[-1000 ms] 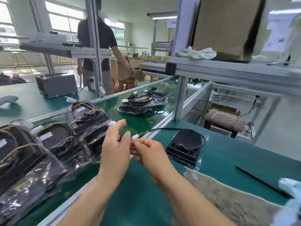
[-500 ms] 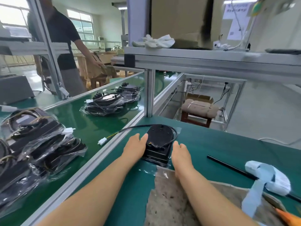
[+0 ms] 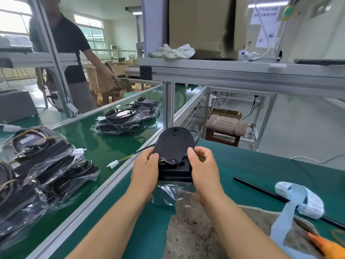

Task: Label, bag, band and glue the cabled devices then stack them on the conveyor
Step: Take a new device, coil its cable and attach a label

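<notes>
Bagged devices [image 3: 43,165] lie stacked on the conveyor [image 3: 104,146]. One unbagged device [image 3: 173,144], tilted above the tabletop [image 3: 252,165], is gripped by left hand [image 3: 147,167] and right hand [image 3: 202,165]. Labelling, bagging, banding and gluing appear outstanding.

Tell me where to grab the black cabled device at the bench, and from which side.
Grip the device by the left and right flanks of its boxy base, coming in from both sides at the near end. The round top plate is tilted up and thin-edged; the cable exits far-left, so stay clear there.
</notes>
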Demonstrator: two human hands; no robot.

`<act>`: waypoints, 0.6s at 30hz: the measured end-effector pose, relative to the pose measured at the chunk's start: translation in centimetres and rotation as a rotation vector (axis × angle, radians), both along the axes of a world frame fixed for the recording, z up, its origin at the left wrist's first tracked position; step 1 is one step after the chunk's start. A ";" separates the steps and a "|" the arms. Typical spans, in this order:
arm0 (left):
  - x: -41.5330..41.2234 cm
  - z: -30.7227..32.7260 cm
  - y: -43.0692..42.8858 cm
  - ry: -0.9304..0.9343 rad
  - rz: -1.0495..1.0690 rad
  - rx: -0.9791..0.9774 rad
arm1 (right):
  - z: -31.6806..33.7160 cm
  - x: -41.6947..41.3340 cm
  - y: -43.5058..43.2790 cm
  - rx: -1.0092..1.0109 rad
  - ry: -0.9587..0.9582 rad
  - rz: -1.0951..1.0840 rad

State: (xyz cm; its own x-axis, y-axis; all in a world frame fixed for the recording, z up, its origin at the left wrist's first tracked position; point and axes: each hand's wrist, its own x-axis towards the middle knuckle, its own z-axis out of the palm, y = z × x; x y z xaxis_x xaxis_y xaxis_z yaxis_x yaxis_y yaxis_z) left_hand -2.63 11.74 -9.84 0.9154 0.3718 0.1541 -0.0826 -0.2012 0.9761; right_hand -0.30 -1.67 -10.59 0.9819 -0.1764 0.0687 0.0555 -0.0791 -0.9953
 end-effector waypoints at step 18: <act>-12.0 -1.9 -8.3 0.140 -0.357 0.127 | 0.3 -14.8 -13.0 0.689 0.329 0.287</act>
State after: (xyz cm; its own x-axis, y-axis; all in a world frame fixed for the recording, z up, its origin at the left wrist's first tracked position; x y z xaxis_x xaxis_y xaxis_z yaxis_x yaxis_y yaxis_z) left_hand -14.62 3.48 -11.69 0.9990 0.0131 0.0426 -0.0366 -0.3040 0.9520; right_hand -15.06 -14.65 -10.31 0.9464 0.1876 -0.2628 -0.3228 0.5298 -0.7843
